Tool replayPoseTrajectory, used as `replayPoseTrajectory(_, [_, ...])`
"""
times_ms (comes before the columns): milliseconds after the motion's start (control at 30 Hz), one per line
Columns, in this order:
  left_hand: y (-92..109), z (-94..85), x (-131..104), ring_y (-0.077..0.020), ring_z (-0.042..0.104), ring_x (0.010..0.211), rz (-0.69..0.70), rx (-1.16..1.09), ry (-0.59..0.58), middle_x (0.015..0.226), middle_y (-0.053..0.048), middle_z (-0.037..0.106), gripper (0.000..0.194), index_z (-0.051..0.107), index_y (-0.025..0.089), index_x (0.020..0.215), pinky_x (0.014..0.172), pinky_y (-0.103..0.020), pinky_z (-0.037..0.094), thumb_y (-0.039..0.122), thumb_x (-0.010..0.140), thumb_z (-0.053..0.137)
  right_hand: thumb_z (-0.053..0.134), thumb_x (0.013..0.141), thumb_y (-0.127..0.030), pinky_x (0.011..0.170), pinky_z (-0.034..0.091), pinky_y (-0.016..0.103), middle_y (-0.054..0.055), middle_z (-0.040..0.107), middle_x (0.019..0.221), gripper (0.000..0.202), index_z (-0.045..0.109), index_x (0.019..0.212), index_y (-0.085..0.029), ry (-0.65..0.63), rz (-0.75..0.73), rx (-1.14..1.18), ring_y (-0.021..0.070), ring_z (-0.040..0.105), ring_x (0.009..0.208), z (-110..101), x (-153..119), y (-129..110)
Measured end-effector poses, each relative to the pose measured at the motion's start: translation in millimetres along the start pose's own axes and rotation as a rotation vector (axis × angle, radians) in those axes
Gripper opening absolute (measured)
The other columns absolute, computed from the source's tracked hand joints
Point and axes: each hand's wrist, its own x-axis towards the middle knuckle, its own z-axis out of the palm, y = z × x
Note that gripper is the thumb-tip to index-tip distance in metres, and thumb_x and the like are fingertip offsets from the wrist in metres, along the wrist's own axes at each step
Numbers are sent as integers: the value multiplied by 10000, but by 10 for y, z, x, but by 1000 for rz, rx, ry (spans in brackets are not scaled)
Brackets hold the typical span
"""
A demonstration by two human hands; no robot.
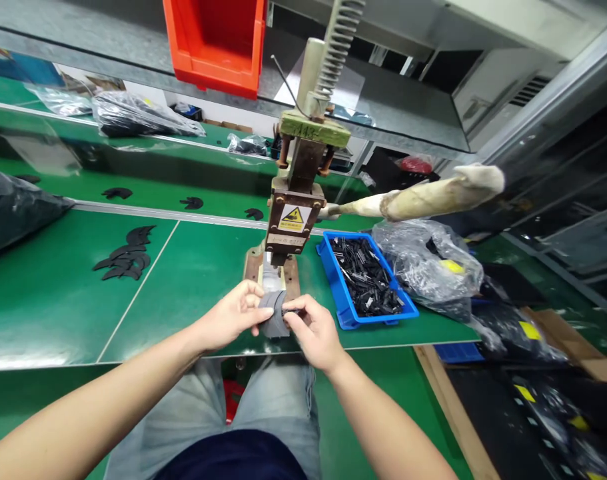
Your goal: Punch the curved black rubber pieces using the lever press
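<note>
My left hand [236,313] pinches a curved dark grey plastic part [277,319] between thumb and fingers, at the front of the press base [292,279]. At the part's right edge, my right hand [314,330] has thumb and forefinger closed on a small thin black piece [293,311], mostly hidden by the fingers. Just beyond both hands stands a hand press [296,193] with a warning label, its ram above the base. A blue bin [340,293] of many small black pieces [366,277] sits to the right of my right hand.
Several dark curved parts [126,257] lie in a pile at left; a few more [191,203] rest on the green strip behind. The press lever [423,197] juts out rightward above plastic bags [426,260]. An orange bin [216,47] is on the shelf overhead.
</note>
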Motion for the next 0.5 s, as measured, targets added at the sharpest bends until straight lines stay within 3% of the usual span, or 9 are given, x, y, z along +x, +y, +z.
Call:
replayPoseTrajectory(133, [-126, -36, 8, -122, 580, 629, -5, 44, -8, 733, 48, 599, 428, 532, 213, 992, 585, -234, 482, 496, 842, 816, 592, 964, -442, 623, 541, 252, -4, 661, 805, 249, 655, 1028, -209, -87, 112, 10, 110, 623, 669, -95, 34, -80])
replayPoseTrajectory(267, [-332, -266, 21, -122, 547, 644, 66, 231, 122, 718, 42, 577, 373, 563, 202, 954, 632, -242, 441, 546, 926, 704, 586, 947, -426, 623, 533, 254, -6, 661, 776, 237, 644, 984, -199, -52, 159, -96, 111, 612, 661, -373, 260, -52])
replayPoseTrajectory(433, [-655, -585, -20, -132, 486, 660, 123, 478, 315, 702, 47, 511, 356, 568, 208, 869, 652, -246, 404, 544, 969, 634, 623, 947, -436, 734, 571, 296, 8, 674, 824, 271, 661, 963, -169, 126, 175, -407, 121, 626, 742, -1143, 1070, 123])
replayPoseTrajectory(500, [-721, -628, -35, -142, 496, 669, 129, 517, 316, 707, 42, 517, 350, 574, 213, 861, 658, -253, 414, 540, 974, 621, 628, 964, -462, 834, 597, 344, 38, 695, 1024, 332, 659, 1086, -155, 214, 171, -561, 141, 666, 901, -1502, 1491, 156])
